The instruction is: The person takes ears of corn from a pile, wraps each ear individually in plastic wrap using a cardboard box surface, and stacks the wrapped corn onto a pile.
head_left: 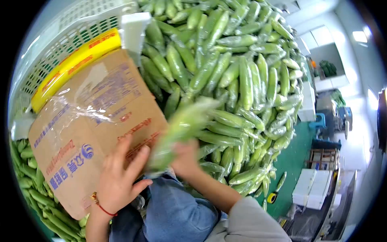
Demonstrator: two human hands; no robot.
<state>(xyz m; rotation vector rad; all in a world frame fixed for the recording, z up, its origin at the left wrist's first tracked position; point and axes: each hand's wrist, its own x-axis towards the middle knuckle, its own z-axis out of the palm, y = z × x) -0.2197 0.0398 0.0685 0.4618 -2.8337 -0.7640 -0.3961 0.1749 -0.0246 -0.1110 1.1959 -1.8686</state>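
Observation:
My left hand (121,177) lies over the lower edge of a flat cardboard sheet (94,105), fingers spread and nothing gripped. A red string bracelet circles that wrist. My right hand (187,159), smeared by motion, is closed on a green ear of corn (177,131) in clear film, held tilted beside the cardboard's right edge. Clear film (86,109) lies wrinkled on the cardboard. Along the sheet's far edge rests a yellow roll (76,66) with red print. A big heap of film-wrapped ears of corn (246,80) rises beyond my right hand.
Ears of corn without visible film (40,189) lie at lower left. A white plastic crate (76,28) stands behind the roll. On the green floor (296,149) lie a stray ear (281,181) and a yellow tape roll (272,197), near white boxes (306,189) and a blue stool (317,121).

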